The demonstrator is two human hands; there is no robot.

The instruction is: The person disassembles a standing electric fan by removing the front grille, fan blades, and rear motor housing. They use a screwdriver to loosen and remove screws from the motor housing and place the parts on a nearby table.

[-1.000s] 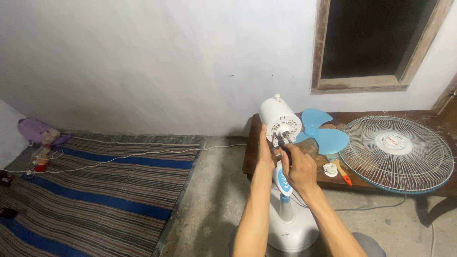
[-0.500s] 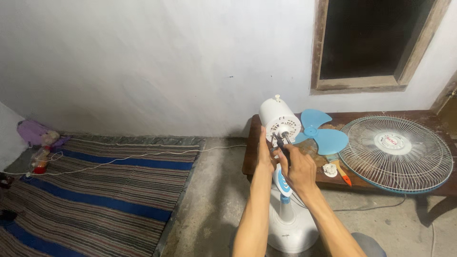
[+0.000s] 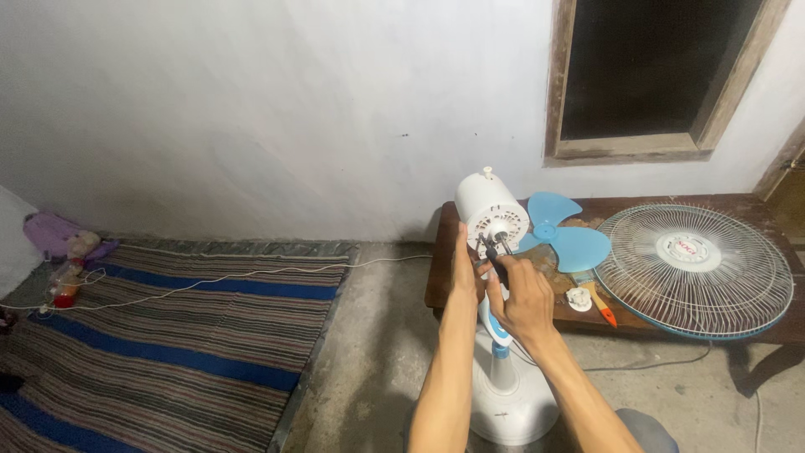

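Note:
A white stand fan's motor housing (image 3: 489,210) sits on a white and blue pole above a round white base (image 3: 513,401). My left hand (image 3: 464,270) grips the underside of the housing. My right hand (image 3: 521,294) holds a dark-handled tool (image 3: 495,262) with its tip at the front face of the motor, near the shaft. A blue fan blade (image 3: 560,235) lies on the low wooden table (image 3: 436,285) just behind the fan. A wire fan guard (image 3: 696,268) rests on the same table to the right.
An orange-handled tool (image 3: 605,315) and a small white part (image 3: 579,299) lie on the table. A striped mat (image 3: 159,352) covers the floor at left, with a white cord (image 3: 218,277) across it. A dark window (image 3: 654,67) is in the wall above.
Both hands stay at the motor housing; the right hand and its tool have shifted only slightly. The view has barely moved.

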